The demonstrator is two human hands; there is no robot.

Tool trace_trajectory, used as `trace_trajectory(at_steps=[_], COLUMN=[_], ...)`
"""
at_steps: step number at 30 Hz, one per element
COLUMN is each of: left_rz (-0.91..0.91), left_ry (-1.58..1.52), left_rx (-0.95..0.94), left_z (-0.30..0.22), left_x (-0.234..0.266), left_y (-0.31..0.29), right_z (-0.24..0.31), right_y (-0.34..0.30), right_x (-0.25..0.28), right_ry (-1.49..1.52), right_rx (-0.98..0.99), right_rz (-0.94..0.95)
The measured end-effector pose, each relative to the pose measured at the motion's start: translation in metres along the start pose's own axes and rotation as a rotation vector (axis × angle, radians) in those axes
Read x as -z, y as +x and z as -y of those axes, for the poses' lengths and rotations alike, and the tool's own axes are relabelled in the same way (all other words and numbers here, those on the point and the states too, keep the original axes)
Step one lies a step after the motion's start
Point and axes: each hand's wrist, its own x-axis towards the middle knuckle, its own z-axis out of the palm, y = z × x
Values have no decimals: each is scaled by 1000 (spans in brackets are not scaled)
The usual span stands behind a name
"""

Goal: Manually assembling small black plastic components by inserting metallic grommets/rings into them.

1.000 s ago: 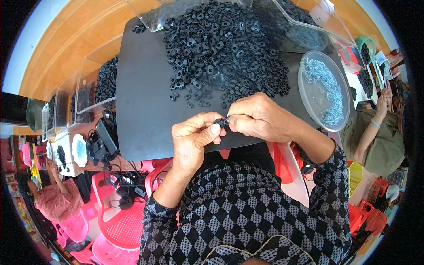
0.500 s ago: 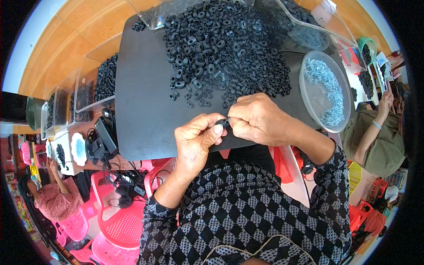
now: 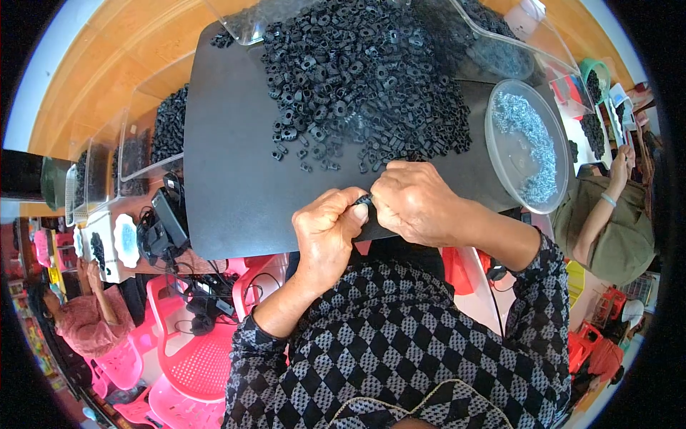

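Between the thumb and fingers of my left hand [image 3: 329, 222] is a small black plastic part [image 3: 364, 201], mostly covered by the fingertips. My right hand [image 3: 414, 200] is pressed up against it from the other side, its fingers closed in a pinch. What the right fingers grip, if anything, is hidden. Both hands are over the near edge of the dark table [image 3: 229, 164]. Just beyond them spreads a big pile of small black plastic parts [image 3: 357, 86]. To the right lies a round clear tray [image 3: 506, 171] of small shiny metal springs [image 3: 541, 157].
Clear plastic bins [image 3: 146, 171] of black parts line the left side. Black devices with cables [image 3: 171, 214] sit beside the table. Pink chairs [image 3: 204, 357] stand at the lower left. One person [image 3: 607, 222] works at the right, another [image 3: 93, 314] at the far left.
My left hand has shifted slightly right and its wrist has turned, closing up to the right hand. The black part is now more covered. The far-left person's arms have moved a little.
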Motion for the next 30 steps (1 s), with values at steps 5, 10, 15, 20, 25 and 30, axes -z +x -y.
trace_trajectory(at_steps=[5, 10, 15, 20, 25, 30], left_rz=[61, 44, 34, -43, -51, -94], left_ry=[-337, -376, -354, -208, -407, -493], left_rx=[215, 160, 131, 50, 190, 184], left_z=[2, -3, -3, -8, -10, -15], left_x=[4, 9, 5, 3, 3, 2], left_y=[4, 8, 5, 4, 8, 9], right_z=[-5, 1, 7, 7, 20, 21], right_y=[3, 7, 9, 7, 7, 4], right_x=[3, 7, 10, 4, 7, -7], right_ry=[19, -18, -55, -114, -247, -329], right_rx=[-34, -64, 0, -53, -76, -15], right_rz=[40, -74, -44, -34, 43, -127])
